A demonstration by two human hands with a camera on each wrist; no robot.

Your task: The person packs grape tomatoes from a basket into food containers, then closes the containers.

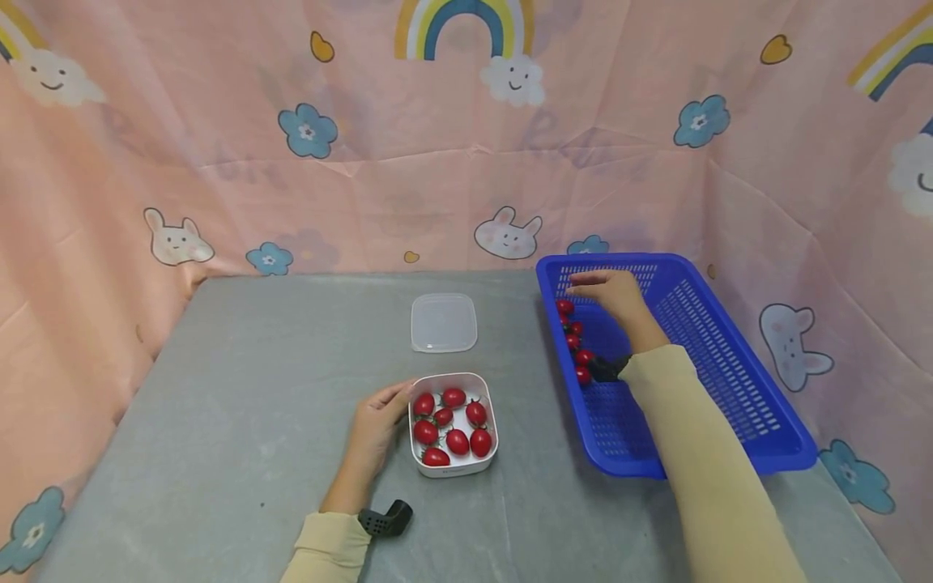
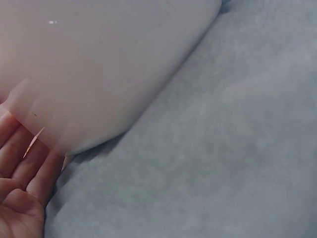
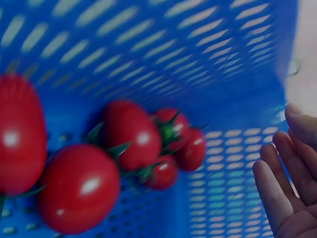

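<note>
My left hand (image 1: 377, 429) rests against the left side of a white square container (image 1: 453, 470) that holds several cherry tomatoes (image 1: 457, 442). In the left wrist view its fingers touch the container's smooth wall (image 2: 114, 74). Over the far left part of a blue plastic basket (image 1: 700, 324), my right hand (image 1: 611, 295) hangs with nothing between thumb and fingers. Along the basket's left wall lie several more cherry tomatoes (image 1: 573, 342). Up close in the right wrist view, tomatoes (image 3: 79, 188) with green stems lie beside the right hand (image 3: 292, 178), apart from it.
A clear square lid (image 1: 444, 323) lies flat on the grey table (image 1: 291, 421) behind the container. Pink cloth (image 1: 394, 194) with cartoon prints hangs behind and at both sides. The basket's tall right wall (image 1: 736, 340) stands near the table's right edge.
</note>
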